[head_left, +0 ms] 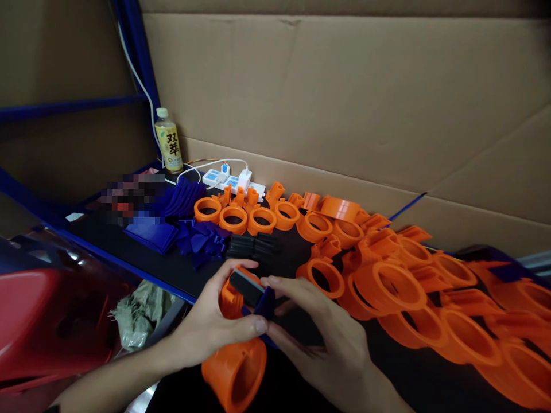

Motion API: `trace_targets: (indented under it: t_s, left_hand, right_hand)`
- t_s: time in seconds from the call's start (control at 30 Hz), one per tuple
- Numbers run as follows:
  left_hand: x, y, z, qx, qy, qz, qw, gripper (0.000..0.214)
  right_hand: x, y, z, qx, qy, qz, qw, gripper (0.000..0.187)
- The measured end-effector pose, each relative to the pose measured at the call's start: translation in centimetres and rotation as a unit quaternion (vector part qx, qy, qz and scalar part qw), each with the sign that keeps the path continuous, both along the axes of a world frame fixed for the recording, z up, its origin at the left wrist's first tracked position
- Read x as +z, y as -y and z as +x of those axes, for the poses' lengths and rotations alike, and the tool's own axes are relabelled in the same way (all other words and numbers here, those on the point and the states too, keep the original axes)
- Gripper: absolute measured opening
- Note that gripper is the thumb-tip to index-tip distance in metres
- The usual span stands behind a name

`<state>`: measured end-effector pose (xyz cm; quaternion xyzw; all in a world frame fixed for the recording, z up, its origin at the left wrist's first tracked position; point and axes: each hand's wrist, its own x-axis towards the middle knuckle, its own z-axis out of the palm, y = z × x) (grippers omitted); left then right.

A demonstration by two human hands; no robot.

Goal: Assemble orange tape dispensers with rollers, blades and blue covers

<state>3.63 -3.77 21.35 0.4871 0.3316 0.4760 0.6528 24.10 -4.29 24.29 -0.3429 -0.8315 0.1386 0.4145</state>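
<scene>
One orange part is held up in the left hand, near the close edge of the black worktop; its ring hangs below the palm, the opening turned down and to the right. The left fingers are bent round it, parted only by its thickness, with the thumb stretched across toward the right hand. At the top of the orange part sits a black block, tilted, with a paler side. Against the block's right end is a dark blue piece; the right fingers are nearly closed, fingertips above and thumb below, pinching this piece.

Just beyond the hands lies a small pile of black strips. To its left, toward the worktop's left edge, are a heap of blue pieces, a stack of flat blue plates and a leaning row of blue parts. Orange rings stand in a line beyond the strips, and many more crowd the right side, some overlapping. A white power strip lies along the far edge, and a yellow-labelled bottle stands upright at the far left corner.
</scene>
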Motion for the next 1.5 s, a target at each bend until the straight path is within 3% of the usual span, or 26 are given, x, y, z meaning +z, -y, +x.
trace_targets:
  t_s: [0.13, 0.23, 0.33, 0.43, 0.53, 0.67, 0.83, 0.93, 1.03, 1.17, 1.3, 1.4, 1.5]
  left_hand:
    - [0.0, 0.4, 0.1, 0.035, -0.048, 0.047, 0.997, 0.049]
    - [0.2, 0.6, 0.1, 0.039, -0.078, 0.048, 0.995, 0.042]
    - [0.4, 0.6, -0.1, 0.026, -0.083, 0.052, 0.995, 0.028]
    - [0.3, 0.5, -0.4, -0.003, -0.087, 0.051, 0.995, 0.022]
    - [0.0, 0.4, -0.5, -0.019, -0.098, 0.038, 0.994, 0.025]
    - [-0.3, 0.1, -0.3, -0.024, -0.103, 0.031, 0.994, 0.027]
    - [-0.6, -0.3, -0.1, -0.036, -0.072, 0.007, 0.997, 0.031]
    - [-0.9, -0.4, 0.0, -0.034, -0.056, -0.002, 0.998, 0.031]
    - [-1.2, -0.4, 0.0, -0.037, -0.037, -0.014, 0.999, 0.032]
    - [-1.3, -0.3, -0.1, -0.036, -0.010, -0.032, 0.999, 0.030]
    - [-1.2, -0.1, -0.1, -0.040, 0.017, -0.051, 0.998, 0.029]
    - [-1.5, -0.1, -0.1, -0.041, 0.041, -0.059, 0.997, 0.029]
    - [-2.1, -0.4, -0.2, -0.032, 0.073, -0.060, 0.995, 0.029]
  right_hand:
    - [0.0, 0.0, -0.5, -0.008, 0.005, 0.004, 1.000, 0.072]
    - [0.1, 0.3, -0.7, 0.023, -0.007, -0.050, 0.998, 0.070]
    - [1.1, -0.1, -0.6, 0.053, -0.024, -0.123, 0.991, 0.056]
    - [2.7, -2.1, -0.8, 0.015, -0.053, -0.167, 0.984, 0.032]
    - [4.1, -5.8, -2.4, -0.007, -0.036, -0.161, 0.986, 0.021]
    - [4.7, -12.3, -7.0, -0.008, 0.047, -0.099, 0.994, 0.020]
    - [4.1, -19.3, -15.5, -0.030, 0.160, -0.070, 0.984, 0.031]
    - [3.9, -21.2, -19.8, -0.069, 0.222, -0.039, 0.972, 0.043]
    - [3.9, -21.6, -22.1, -0.089, 0.244, -0.027, 0.965, 0.045]
    - [3.8, -22.1, -23.1, -0.099, 0.249, -0.024, 0.963, 0.034]
    - [4.2, -23.1, -23.2, -0.108, 0.221, -0.023, 0.969, 0.041]
    - [5.6, -23.5, -22.1, -0.123, 0.189, 0.004, 0.974, 0.044]
    - [7.8, -23.0, -19.2, -0.135, 0.166, 0.054, 0.975, 0.041]
